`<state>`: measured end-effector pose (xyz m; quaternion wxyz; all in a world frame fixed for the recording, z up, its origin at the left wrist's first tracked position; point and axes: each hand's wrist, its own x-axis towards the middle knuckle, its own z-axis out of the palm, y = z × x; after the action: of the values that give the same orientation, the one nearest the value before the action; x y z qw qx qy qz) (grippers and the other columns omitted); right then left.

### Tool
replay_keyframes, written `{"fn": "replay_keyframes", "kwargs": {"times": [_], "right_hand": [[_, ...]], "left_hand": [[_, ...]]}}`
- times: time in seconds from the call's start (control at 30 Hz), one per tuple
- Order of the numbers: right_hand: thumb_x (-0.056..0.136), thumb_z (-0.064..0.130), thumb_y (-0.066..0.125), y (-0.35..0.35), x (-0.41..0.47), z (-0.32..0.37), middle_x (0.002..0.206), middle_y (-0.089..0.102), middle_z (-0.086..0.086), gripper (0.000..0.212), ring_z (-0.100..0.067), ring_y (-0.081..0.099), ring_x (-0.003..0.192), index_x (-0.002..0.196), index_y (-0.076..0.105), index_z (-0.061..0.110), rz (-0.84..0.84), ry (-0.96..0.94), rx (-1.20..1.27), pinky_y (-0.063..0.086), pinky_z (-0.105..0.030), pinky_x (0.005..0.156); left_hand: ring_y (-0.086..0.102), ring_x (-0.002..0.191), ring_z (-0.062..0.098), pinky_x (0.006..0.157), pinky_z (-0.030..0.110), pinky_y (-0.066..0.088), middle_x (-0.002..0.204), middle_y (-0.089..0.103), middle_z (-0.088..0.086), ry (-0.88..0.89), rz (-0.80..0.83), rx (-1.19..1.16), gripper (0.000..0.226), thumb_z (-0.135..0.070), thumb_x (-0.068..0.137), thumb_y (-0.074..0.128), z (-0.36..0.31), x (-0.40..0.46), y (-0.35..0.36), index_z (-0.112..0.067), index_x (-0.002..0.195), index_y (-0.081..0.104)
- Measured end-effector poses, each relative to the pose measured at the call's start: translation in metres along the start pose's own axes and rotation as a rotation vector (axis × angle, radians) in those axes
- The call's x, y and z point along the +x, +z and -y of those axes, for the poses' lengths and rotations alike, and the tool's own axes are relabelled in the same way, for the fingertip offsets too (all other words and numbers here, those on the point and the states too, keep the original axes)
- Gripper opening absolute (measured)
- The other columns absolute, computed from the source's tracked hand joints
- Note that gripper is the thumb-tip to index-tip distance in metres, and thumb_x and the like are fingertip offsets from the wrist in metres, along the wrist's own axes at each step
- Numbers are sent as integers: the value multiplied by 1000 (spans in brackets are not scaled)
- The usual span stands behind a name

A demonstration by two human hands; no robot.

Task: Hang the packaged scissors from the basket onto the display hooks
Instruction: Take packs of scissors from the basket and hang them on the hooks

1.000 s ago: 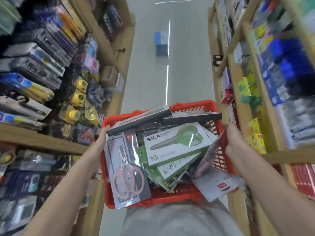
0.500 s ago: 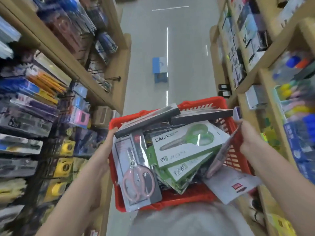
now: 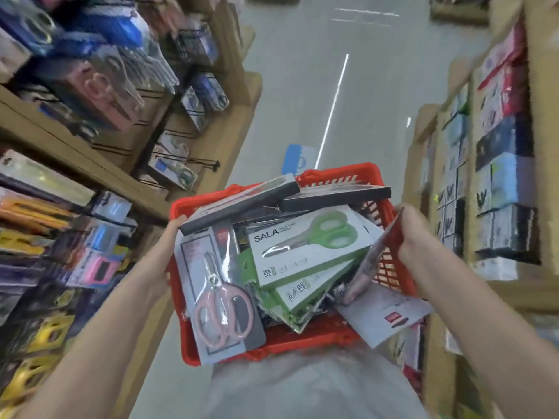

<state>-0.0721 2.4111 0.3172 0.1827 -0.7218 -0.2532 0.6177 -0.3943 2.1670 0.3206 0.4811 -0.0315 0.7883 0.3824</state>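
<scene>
While both hands [image 3: 169, 246] [image 3: 414, 234] grasp the basket [image 3: 305, 343] rims at centre frame, stocked shelves [image 3: 75, 152] flank it, hooks [image 3: 193, 161] at upper left.

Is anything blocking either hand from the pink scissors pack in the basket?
Only partly: a long black box lies across the top of the pink scissors pack, beside the left hand. The rest lies uncovered.

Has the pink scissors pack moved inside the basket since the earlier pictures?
No. The pink scissors pack lies at the basket's near-left corner as before, beside the green SALA pack. Only the camera view has shifted.
</scene>
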Motion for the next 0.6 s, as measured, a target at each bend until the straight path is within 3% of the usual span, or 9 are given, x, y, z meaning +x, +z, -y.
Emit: {"fn": "replay_keyframes", "kwargs": {"times": [0.1, 0.17, 0.23, 0.3, 0.33, 0.43, 0.53, 0.6], "right_hand": [[98, 34, 45, 35, 47, 75, 53, 67, -4, 31, -23, 66, 66, 77, 62, 18, 19, -31, -49, 54, -33, 70], [97, 36, 44, 63, 77, 120, 74, 70, -10, 30, -27, 68, 81, 82, 63, 17, 26, -43, -99, 57, -40, 87], [96, 32, 44, 90, 109, 160, 85, 67, -12, 27, -28, 66, 82, 82, 62, 17, 27, -53, -113, 54, -40, 92], [94, 28, 45, 117, 137, 197, 78, 65, -11, 26, -28, 63, 73, 75, 60, 18, 40, -71, -140, 52, -40, 87], [94, 28, 45, 130, 150, 216, 77, 65, -10, 26, -28, 63, 73, 75, 60, 19, 52, -83, -162, 52, -42, 89], [95, 31, 46, 167, 185, 269, 77, 66, -10, 27, -29, 65, 82, 76, 61, 19, 76, -83, -228, 53, -45, 94], [92, 31, 49, 207, 219, 318, 69, 68, -9, 26, -29, 66, 74, 73, 63, 20, 93, -95, -271, 54, -42, 86], [90, 31, 50, 238, 244, 350, 64, 69, -10, 26, -29, 67, 72, 71, 63, 19, 121, -116, -315, 54, -44, 88]], "left_hand": [[77, 59, 20, 59, 31, 52, 78, 81, 5, -53, -47, -61, 65, -78, 89, 54, -55, 38, 24, -21, 82, 82], [76, 76, 28, 66, 35, 54, 96, 82, 13, -112, -64, -113, 69, -82, 84, 57, -89, 71, 36, -18, 98, 75], [75, 94, 31, 83, 42, 58, 109, 80, 15, -129, -52, -147, 78, -86, 77, 61, -119, 105, 46, -15, 108, 74], [72, 110, 35, 106, 52, 52, 111, 80, 13, -143, -47, -146, 92, -93, 66, 62, -148, 131, 55, -16, 116, 74], [71, 111, 35, 109, 53, 50, 108, 81, 11, -142, -54, -153, 94, -95, 63, 62, -162, 142, 59, -18, 116, 75], [71, 109, 33, 109, 52, 50, 109, 81, 8, -144, -117, -194, 92, -96, 58, 61, -204, 175, 67, -23, 113, 76], [73, 104, 32, 102, 51, 53, 103, 82, 7, -160, -164, -237, 94, -100, 53, 63, -245, 199, 74, -26, 108, 78], [80, 91, 30, 86, 44, 59, 96, 83, 5, -171, -173, -277, 90, -99, 54, 65, -269, 216, 82, -25, 101, 82]]}}
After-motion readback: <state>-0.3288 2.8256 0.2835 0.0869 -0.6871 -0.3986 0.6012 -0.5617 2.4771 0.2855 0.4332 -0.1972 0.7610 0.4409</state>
